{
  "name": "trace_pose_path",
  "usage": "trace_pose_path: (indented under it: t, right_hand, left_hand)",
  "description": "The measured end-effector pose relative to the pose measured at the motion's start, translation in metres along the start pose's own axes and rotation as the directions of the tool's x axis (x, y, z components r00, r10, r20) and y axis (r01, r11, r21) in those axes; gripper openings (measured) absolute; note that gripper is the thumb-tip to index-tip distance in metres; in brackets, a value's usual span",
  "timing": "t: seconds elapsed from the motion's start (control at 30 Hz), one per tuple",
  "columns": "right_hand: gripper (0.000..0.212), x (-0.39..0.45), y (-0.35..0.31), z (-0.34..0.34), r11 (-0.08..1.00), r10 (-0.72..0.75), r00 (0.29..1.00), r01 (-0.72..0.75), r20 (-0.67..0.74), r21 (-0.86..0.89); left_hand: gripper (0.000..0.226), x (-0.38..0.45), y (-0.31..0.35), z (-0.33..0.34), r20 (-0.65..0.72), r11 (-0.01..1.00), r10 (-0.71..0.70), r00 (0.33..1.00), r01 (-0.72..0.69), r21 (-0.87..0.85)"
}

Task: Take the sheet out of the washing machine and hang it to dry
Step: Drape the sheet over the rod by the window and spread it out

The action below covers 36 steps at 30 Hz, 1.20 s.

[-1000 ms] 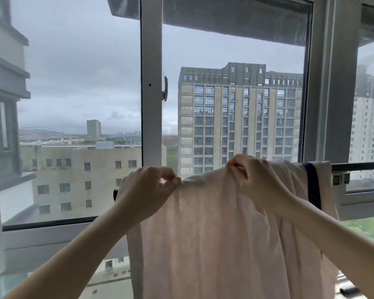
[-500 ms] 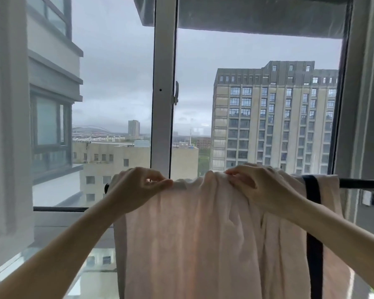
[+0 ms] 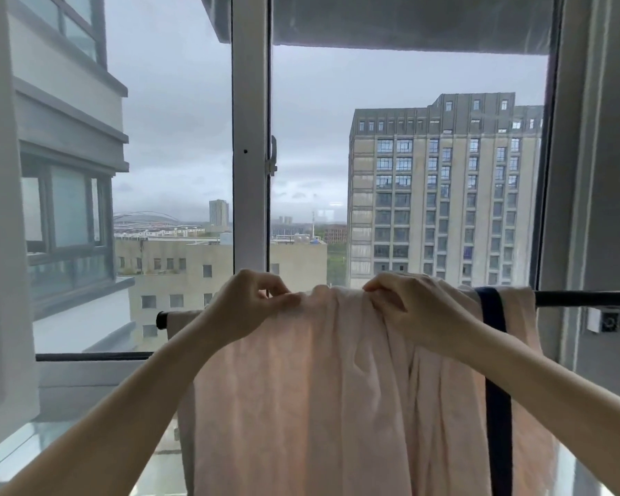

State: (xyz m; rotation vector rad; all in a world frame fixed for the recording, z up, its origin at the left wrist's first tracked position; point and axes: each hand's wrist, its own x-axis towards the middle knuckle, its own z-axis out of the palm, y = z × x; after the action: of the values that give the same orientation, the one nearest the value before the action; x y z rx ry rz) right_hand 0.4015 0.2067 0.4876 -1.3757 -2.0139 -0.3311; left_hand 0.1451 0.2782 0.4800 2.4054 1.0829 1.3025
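Laundry by the window: pale pink cotton sheet (image 3: 323, 395) with dark navy stripe, draped over black metal drying rail (image 3: 584, 298), pinched at its top fold by left hand (image 3: 246, 304) and right hand (image 3: 407, 306). Hands closer together than a second ago, fabric bunched between; spreading apparently unfinished.

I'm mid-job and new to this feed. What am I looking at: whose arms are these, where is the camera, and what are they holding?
There is no machine here: these are a person's two bare arms, filmed by one camera worn on their head and looking forward. The left hand and right hand each pinch the top fold of a pale pink sheet, which is draped over a black drying rod in front of a window. A dark stripe runs down the sheet's right side. The fabric between the hands is bunched.
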Motion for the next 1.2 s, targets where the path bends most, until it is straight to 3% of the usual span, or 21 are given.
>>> trace_pose_path:
  t: [0.13, 0.33, 0.67, 0.73, 0.83, 0.9, 1.03, 1.2]
  right_hand:
    - [0.013, 0.001, 0.005, 0.001, 0.998, 0.023, 0.996, -0.019, -0.080, 0.055]
    - [0.012, 0.000, 0.017, 0.000, 0.996, 0.088, 0.984, -0.084, -0.154, 0.031]
    - [0.005, -0.005, 0.043, -0.015, 0.990, 0.138, 0.977, -0.138, -0.165, 0.014]
    - [0.013, -0.007, 0.045, -0.017, 0.989, 0.147, 0.982, -0.146, -0.122, 0.023]
    - [0.020, -0.008, 0.041, -0.017, 0.990, 0.133, 0.991, -0.134, -0.030, -0.035]
    - [0.020, -0.007, 0.037, -0.016, 0.994, 0.106, 0.994, -0.106, 0.002, -0.016]
    - [0.022, -0.006, 0.028, -0.009, 0.997, 0.075, 0.994, -0.077, -0.080, -0.030]
    - [0.020, -0.007, 0.033, -0.010, 0.996, 0.093, 0.978, -0.089, -0.185, 0.031]
  left_hand:
    - [0.024, 0.006, -0.007, 0.004, 0.027, 1.000, 0.006, 1.000, -0.007, 0.014]
    - [0.041, 0.012, -0.006, 0.015, 0.023, 0.999, 0.002, 1.000, -0.003, 0.042]
    - [0.014, 0.018, -0.007, 0.027, -0.060, 0.993, 0.020, 0.998, -0.013, 0.120]
    - [0.008, 0.019, -0.010, 0.026, -0.067, 0.988, 0.013, 0.998, -0.002, 0.156]
    - [0.028, 0.019, 0.000, 0.017, 0.035, 0.995, 0.008, 0.999, -0.012, 0.103]
    - [0.028, 0.019, 0.013, 0.015, 0.108, 0.998, 0.035, 0.994, -0.041, 0.048]
    - [0.019, 0.024, 0.040, 0.023, 0.168, 0.941, 0.152, 0.974, -0.194, 0.278]
    - [0.011, 0.025, 0.042, 0.035, 0.097, 0.989, 0.142, 0.985, -0.144, 0.024]
